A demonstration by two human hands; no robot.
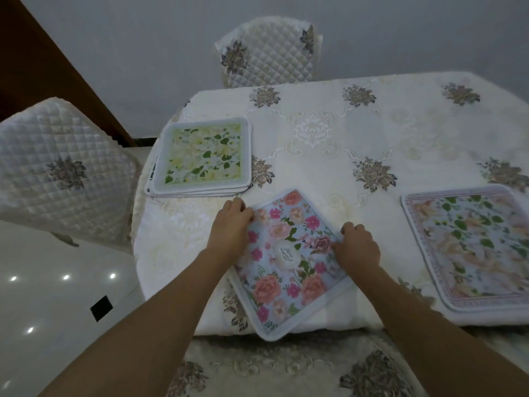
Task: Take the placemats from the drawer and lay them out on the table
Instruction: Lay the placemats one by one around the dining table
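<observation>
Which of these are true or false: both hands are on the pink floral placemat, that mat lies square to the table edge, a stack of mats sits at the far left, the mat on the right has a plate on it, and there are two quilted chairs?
1. Both hands, left hand and right hand, are on the pink floral placemat. True.
2. That mat lies square to the table edge. False: it is turned at an angle, one corner hanging over the near edge.
3. A stack of mats sits at the far left. True.
4. The mat on the right has a plate on it. False: nothing rests on it.
5. Two quilted chairs are visible. True.
</observation>
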